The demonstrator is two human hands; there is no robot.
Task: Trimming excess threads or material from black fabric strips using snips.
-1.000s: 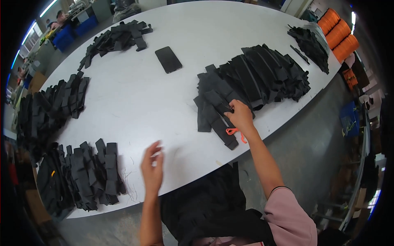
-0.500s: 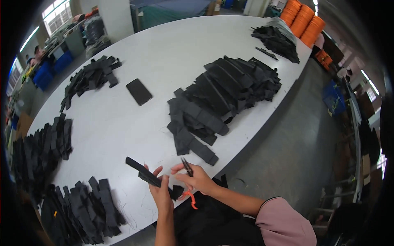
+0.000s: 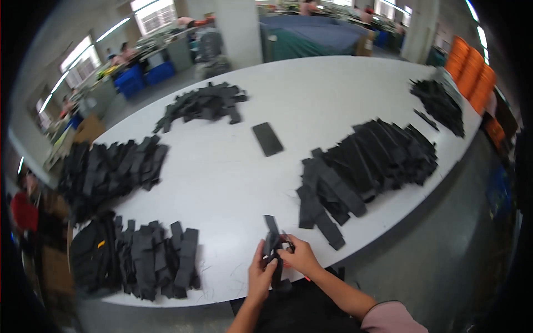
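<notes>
Head view, left hand: the left hand point(image 3: 260, 273) comes up from the lower edge at about 6 o'clock, fingers curled and pinching the lower part of a narrow black fabric strip point(image 3: 272, 240).
Head view, right hand: the right hand point(image 3: 300, 256) sits just beside the left at its 3 o'clock, fingers closed on the same strip; a small orange-handled tool shows under the palm, too hidden to tell its kind.
Strip: held upright between both hands, over the near edge of the round white table point(image 3: 233, 177), its top end pointing to 12 o'clock.
Big pile: a long heap of black fabric strips point(image 3: 361, 172) lies at 2 o'clock from the hands, its nearest pieces close to the right hand.
Near-left pile: a stack of black strips point(image 3: 150, 258) at 9 o'clock from the hands, apart from them.
Far-left pile: another black heap point(image 3: 111, 166) at 10 o'clock.
Back pile: a smaller black heap point(image 3: 202, 105) at 11 o'clock.
Far-right pile: a black heap point(image 3: 441, 105) at 1 o'clock, well apart.
Phone: a flat black rectangular phone point(image 3: 267, 139) lies alone at 12 o'clock on the table.
</notes>
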